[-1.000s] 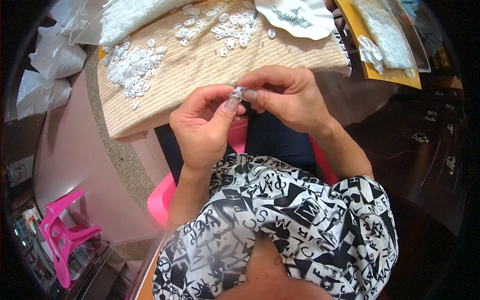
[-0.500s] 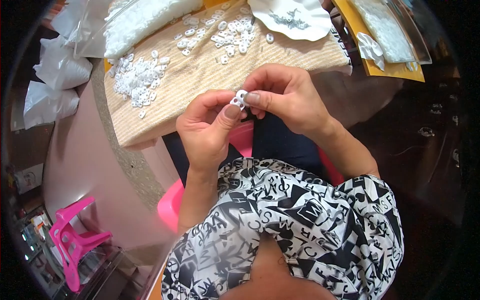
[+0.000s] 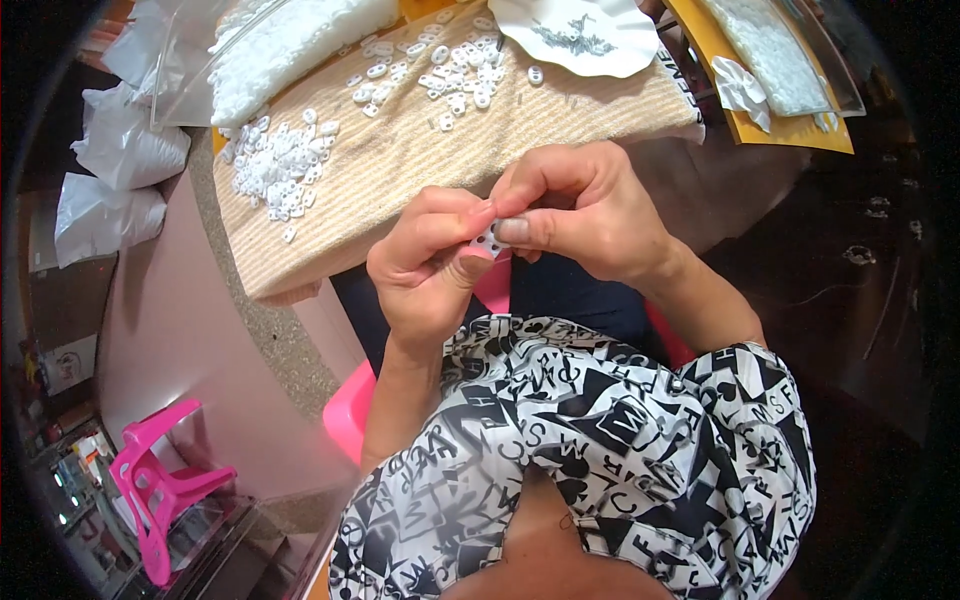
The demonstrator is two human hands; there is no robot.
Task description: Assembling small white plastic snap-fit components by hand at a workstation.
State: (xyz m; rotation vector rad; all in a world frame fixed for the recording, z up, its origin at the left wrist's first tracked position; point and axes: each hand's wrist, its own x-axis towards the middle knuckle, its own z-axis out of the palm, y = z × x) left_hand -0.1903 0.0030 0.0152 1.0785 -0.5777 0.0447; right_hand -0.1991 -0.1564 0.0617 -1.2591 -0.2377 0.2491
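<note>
Close together at the front edge of the cloth-covered table, my two hands pinch one small white plastic piece with holes. My left hand is closed, its thumb and forefinger on the left side of the piece. Closed on its right side is my right hand, thumb tip against the piece. Fingertips cover much of it. Beyond my left hand lies a heap of similar white pieces. Farther back, loose white pieces are spread out. A white wavy-edged dish holds thin dark slivers, perhaps small metal pins.
A clear bag of white pieces lies at the back left. Another filled clear container rests on yellow card at the back right, beside crumpled paper. White bags stand left of the table. A pink stool is at lower left.
Both hands have come down slightly toward me with the piece. My left forefinger has moved over the top of it, and the fingertips have drawn closer together.
</note>
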